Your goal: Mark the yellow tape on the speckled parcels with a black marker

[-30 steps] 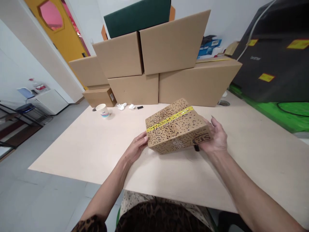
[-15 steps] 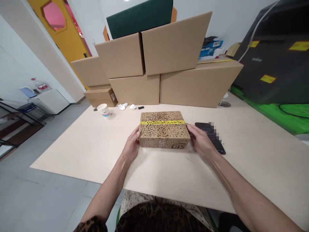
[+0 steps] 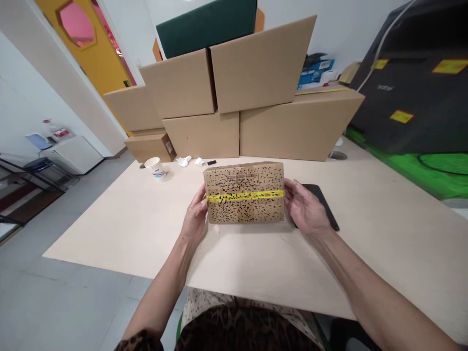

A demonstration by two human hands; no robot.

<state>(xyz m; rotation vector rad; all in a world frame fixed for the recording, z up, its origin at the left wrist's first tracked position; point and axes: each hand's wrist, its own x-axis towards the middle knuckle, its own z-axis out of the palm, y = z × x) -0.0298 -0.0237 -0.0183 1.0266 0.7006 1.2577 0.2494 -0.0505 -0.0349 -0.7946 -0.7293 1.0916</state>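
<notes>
Between my two hands is a small cardboard box (image 3: 245, 212) covered in dark specks, with a band of yellow tape around its middle. It is tilted so its broad taped face turns toward me. My left hand (image 3: 195, 214) grips the left end, thumb near the tape. On the right end, my right hand (image 3: 305, 207) holds it with the fingers at the edge. Whether the box's lower edge touches the table is hard to tell. A dark smartphone (image 3: 331, 217) lies partly hidden beneath my right hand, its screen dark.
Large cardboard boxes (image 3: 199, 139) are stacked along the back of the pale table (image 3: 120, 229), a dark green box (image 3: 208, 29) on top. A paper cup (image 3: 155, 167), crumpled tissues (image 3: 184, 161) and a small black piece (image 3: 211, 163) lie before them. A black-covered machine (image 3: 405, 92) stands right.
Both hands have tipped the speckled box up, so its taped face now turns toward me and its printed front side is out of sight. The phone's lit screen has gone dark.
</notes>
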